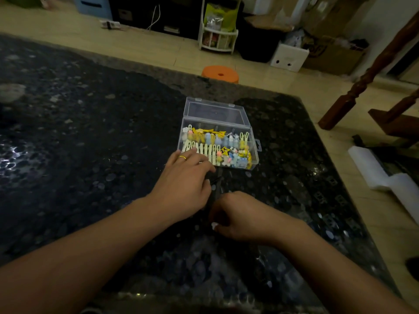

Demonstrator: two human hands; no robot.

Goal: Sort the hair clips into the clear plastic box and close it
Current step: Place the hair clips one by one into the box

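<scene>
The clear plastic box point(254, 152) stands open on the dark stone table point(90, 143), its lid point(215, 112) tilted up at the back. Several yellow, cream and blue hair clips point(215, 146) fill its compartments. My left hand point(183, 184), wearing a gold ring, lies flat with its fingers spread, and the fingertips touch the box's front left corner. My right hand point(242, 216) is curled just in front of the box, with something small and pale at its fingertips. A slim dark clip point(216, 184) runs from between the hands into the right hand's grip; the dim light hides its shape.
The table's right edge runs diagonally close to the box. Beyond the far edge an orange stool point(220, 74) stands on the tiled floor, with a white rack point(218, 39) and boxes behind it. A wooden chair leg point(353, 87) and white foam point(385, 175) are at the right.
</scene>
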